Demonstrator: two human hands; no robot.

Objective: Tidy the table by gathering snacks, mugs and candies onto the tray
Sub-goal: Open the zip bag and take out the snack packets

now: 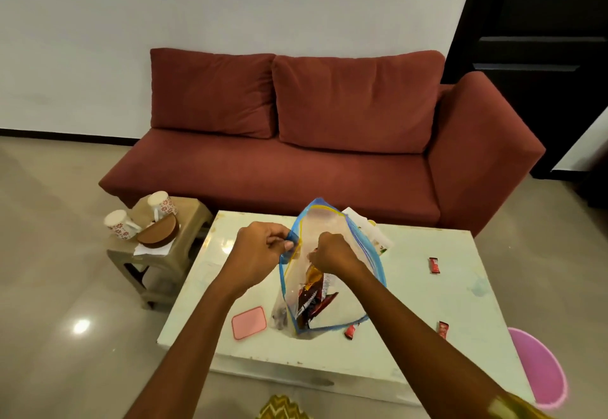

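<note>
A clear zip pouch with blue and yellow edging stands on the white table, with brown and red snack packets inside it. My left hand pinches the pouch's left rim. My right hand is inside the pouch's mouth with curled fingers, gripping the top of a snack packet. Three small red candies lie loose on the table: one at the right, one by the pouch's base, one near the right edge. Two floral mugs lie on a brown tray on the stool.
A pink lid lies left of the pouch. White paper packets sit behind the pouch. A beige stool stands left of the table, a red sofa behind it, a pink bin at the right corner.
</note>
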